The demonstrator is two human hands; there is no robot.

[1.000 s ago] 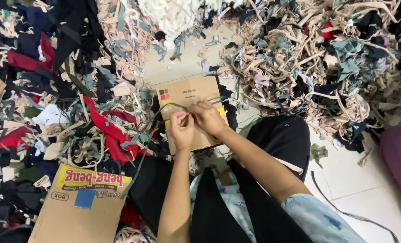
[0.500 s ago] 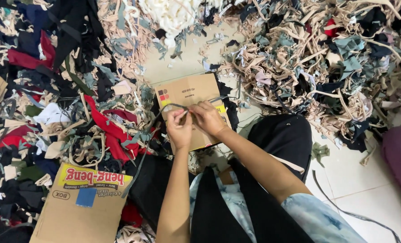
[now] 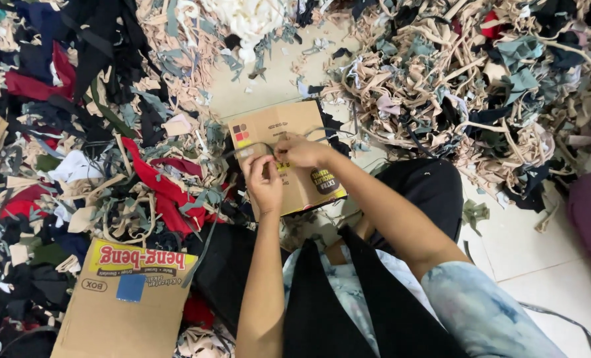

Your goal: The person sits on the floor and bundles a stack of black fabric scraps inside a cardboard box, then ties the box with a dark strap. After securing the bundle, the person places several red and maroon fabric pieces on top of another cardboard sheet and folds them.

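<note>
My left hand and my right hand meet over a flat brown cardboard sheet that lies on the floor in front of my knees. Both pinch a thin grey-green fabric strip that loops out to the left from my fingers. The fingertips of the two hands nearly touch above the cardboard. A black cloth lies across my lap.
Heaps of fabric scraps surround me: dark, red and grey ones at left, beige and grey ones at right. A cardboard box with a yellow and red label lies at lower left. Pale tiled floor shows at right.
My hands stay together over the cardboard, with only small finger movements on the strip. Nothing else has moved.
</note>
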